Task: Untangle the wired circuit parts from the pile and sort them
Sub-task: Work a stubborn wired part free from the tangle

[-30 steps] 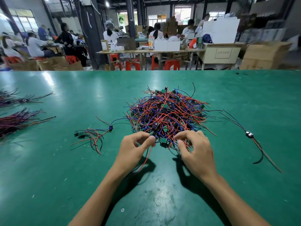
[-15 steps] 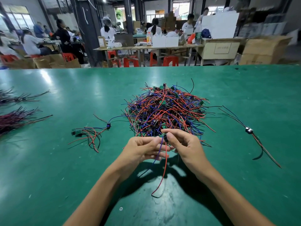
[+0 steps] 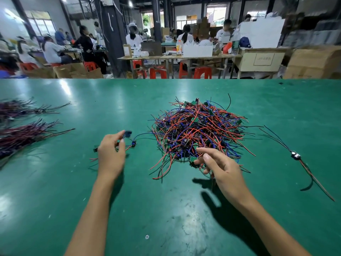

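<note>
The left hand [image 3: 111,154] pinches a small dark part [image 3: 127,134] at its fingertips, above a little group of wired parts [image 3: 133,144] lying just beyond and under those fingers. The right hand [image 3: 222,168] hangs loose, fingers relaxed and holding nothing, its fingertips at the near edge of the pile [image 3: 198,129] of red, blue and black wires. Two bundles [image 3: 24,133] lie well left of the left fingers, and a single wired part [image 3: 295,155] well right of the right ones, all on the green table [image 3: 166,218].

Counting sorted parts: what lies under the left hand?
Under the left hand, a small cluster of wired parts pokes out on the green table. The hand covers the rest, so no count.
</note>
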`<state>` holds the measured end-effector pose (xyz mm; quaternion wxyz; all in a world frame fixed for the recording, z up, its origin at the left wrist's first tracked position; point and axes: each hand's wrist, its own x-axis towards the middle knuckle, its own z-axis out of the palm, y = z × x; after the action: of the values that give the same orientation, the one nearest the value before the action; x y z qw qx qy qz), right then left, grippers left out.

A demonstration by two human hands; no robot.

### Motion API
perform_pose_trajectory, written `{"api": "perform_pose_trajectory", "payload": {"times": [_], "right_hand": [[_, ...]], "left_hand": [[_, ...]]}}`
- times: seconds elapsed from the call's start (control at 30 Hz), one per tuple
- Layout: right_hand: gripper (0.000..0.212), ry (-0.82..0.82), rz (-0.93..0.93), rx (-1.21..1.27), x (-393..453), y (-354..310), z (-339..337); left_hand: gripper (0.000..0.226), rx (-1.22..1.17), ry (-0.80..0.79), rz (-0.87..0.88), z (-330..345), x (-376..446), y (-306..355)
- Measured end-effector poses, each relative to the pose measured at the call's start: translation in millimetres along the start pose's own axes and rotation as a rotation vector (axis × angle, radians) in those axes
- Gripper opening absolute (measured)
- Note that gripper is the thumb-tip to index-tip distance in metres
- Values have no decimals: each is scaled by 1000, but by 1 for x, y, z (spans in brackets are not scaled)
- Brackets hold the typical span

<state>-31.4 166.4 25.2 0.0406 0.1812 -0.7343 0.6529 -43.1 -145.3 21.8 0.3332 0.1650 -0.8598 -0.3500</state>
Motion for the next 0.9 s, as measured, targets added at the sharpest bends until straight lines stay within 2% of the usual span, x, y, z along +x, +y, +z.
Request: {"api": "perform_pose_trajectory", "payload": {"times": [0.07,0.1,0.2,0.27,0.33,0.37,0.43,0.5,0.57,0.73,0.8,0.87,0.9], "right_hand": [[24,-10,-1,-53,0,2,1],[25,-14,-10,-93,-1,3,1],[25,-5,-53,-239,-2,5,-1],[24,34,-77,-313,-1,8,-3],[25,69,-93,-352,0,11,-4],[25,79,-97,-366,0,12,-5],[25,82,-99,-398,1,16,-6],[25,74,-103,-427,1,19,-7],[24,62,-94,-442,1,21,-8],[21,79,-90,-490,-1,20,-8],[19,77,-95,-531,-1,21,-8],[18,73,-92,-575,0,23,-7],[17,79,-91,-612,0,23,-7]], "left_hand": [[45,427,-215,-77,9,-5,-22],[50,541,-280,-85,12,-8,-27],[53,589,-285,-90,18,-11,-26],[48,516,-197,-98,19,-13,-16],[36,320,-81,0,22,-22,-2],[34,216,-87,61,24,-29,9],[39,127,-231,167,29,-45,31],[33,231,-336,301,37,-59,43],[22,295,-320,406,42,-69,48],[25,226,-287,312,40,-74,55],[18,193,-286,316,40,-77,57],[13,46,-298,260,39,-78,61],[14,-100,-345,186,39,-78,64]]}}
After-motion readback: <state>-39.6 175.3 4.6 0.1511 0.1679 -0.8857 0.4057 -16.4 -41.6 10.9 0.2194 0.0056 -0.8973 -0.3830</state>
